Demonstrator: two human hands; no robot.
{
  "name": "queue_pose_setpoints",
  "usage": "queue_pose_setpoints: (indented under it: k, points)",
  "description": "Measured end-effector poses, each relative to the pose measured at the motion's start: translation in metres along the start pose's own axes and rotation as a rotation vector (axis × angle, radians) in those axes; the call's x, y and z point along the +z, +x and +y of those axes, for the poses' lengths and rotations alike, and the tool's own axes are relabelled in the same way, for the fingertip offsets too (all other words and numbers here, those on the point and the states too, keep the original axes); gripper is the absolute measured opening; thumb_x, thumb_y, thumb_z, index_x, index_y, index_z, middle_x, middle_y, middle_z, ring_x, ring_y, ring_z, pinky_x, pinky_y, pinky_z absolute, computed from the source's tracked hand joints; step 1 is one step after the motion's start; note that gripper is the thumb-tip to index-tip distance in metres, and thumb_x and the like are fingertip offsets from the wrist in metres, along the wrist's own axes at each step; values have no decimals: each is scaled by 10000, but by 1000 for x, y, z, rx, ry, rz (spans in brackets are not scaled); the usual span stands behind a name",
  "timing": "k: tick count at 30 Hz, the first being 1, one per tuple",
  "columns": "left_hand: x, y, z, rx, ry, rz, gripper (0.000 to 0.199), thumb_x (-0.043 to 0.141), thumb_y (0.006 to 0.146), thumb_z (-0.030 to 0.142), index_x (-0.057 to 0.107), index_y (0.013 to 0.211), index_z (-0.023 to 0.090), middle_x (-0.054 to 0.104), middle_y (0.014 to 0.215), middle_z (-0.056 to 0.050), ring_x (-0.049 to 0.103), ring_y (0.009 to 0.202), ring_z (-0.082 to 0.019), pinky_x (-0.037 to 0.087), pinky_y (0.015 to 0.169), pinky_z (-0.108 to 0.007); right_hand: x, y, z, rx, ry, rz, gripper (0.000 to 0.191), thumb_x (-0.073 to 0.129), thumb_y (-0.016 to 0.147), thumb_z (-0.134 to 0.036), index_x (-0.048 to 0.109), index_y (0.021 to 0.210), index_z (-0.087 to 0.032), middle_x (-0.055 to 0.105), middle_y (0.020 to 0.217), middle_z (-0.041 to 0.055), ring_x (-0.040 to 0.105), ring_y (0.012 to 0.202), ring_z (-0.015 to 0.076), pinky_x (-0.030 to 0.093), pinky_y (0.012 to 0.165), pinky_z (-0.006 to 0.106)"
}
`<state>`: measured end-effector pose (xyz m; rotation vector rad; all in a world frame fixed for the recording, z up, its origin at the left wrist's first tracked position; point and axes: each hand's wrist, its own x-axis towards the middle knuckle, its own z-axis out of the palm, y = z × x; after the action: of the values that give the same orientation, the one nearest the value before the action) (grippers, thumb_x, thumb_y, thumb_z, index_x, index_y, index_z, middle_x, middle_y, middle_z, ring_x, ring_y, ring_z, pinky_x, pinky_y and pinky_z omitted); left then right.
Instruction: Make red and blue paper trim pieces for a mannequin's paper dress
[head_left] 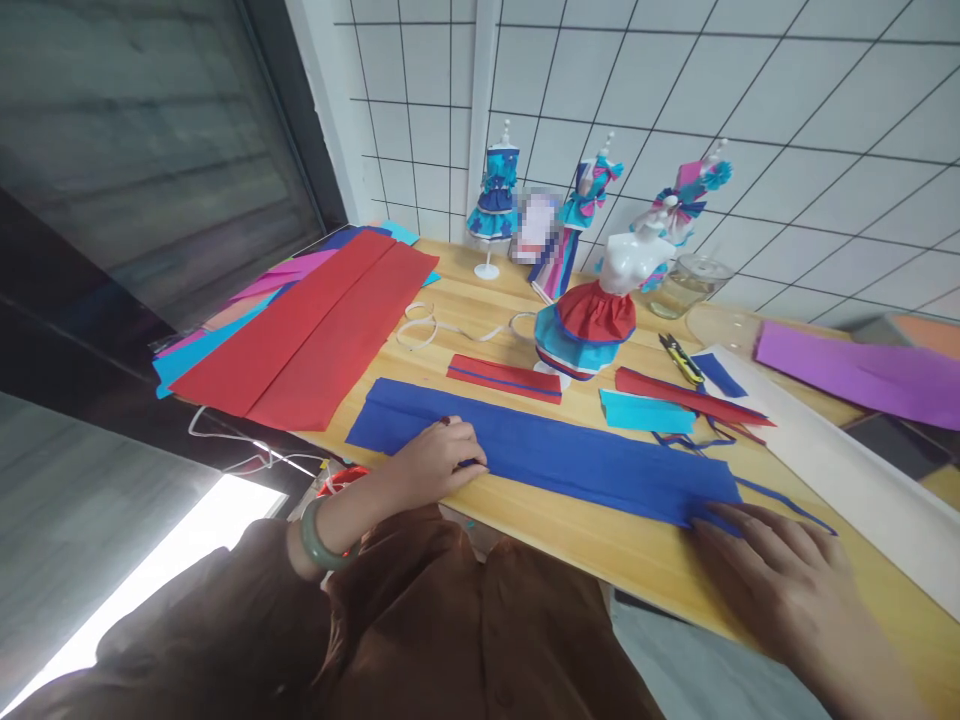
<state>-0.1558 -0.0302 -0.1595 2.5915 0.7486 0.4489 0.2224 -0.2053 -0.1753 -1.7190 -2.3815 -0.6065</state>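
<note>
A long blue strip that looks like crepe paper (570, 450) lies along the front of the table, a lengthwise crease showing at its left part. My left hand (442, 462) is closed at the strip's near edge, fingers curled, with a bit of blue between fingers and thumb. At the strip's right end, my right hand (780, 565) lies with fingers stretched out over the near corner. Behind the strip are a red band with a blue line (504, 377), a light blue piece (646, 411) and a folded red strip (690, 395).
A white mannequin in a red and blue skirt (589, 325) stands behind, near a small dressed stand (495, 195) and a glass jar (686, 285). Yellow thread snips (681, 360) lie right of it. Large red sheets (315, 330) cover the left; purple paper (855, 370) lies right.
</note>
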Motion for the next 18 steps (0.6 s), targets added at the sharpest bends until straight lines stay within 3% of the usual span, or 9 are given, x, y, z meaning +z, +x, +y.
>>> queue_pose_setpoints:
  k: [4, 7, 12, 18]
  points:
    - [-4, 5, 8, -52, -23, -77, 162, 535, 858, 267, 657, 801, 178, 588, 842, -31, 536, 861, -165, 371, 876, -326, -1, 1, -1, 32, -27, 45, 210, 494, 848, -301, 663, 956, -238, 684, 1026, 98, 581, 985, 326, 394, 800, 466]
    - [-5, 6, 11, -83, -26, -89, 149, 547, 849, 268, 644, 782, 177, 583, 840, -27, 546, 859, -165, 366, 903, -339, -9, 14, -18, 58, 25, 75, 267, 486, 857, -304, 632, 1052, -196, 670, 1041, 129, 576, 973, 333, 402, 789, 478]
    - [-5, 8, 12, -111, -24, -106, 114, 576, 825, 265, 636, 781, 178, 583, 832, -17, 560, 821, -154, 352, 949, -352, -19, 56, -80, -24, 320, 97, 300, 498, 868, -186, 569, 1159, -201, 657, 1073, 122, 588, 971, 260, 430, 804, 434]
    - [-7, 9, 16, -149, -16, -128, 107, 575, 816, 268, 625, 780, 181, 587, 847, -19, 559, 835, -153, 347, 962, -344, -5, 94, -139, -130, 430, 110, 323, 488, 881, -129, 557, 1195, -158, 640, 1140, 112, 569, 1042, 231, 433, 907, 443]
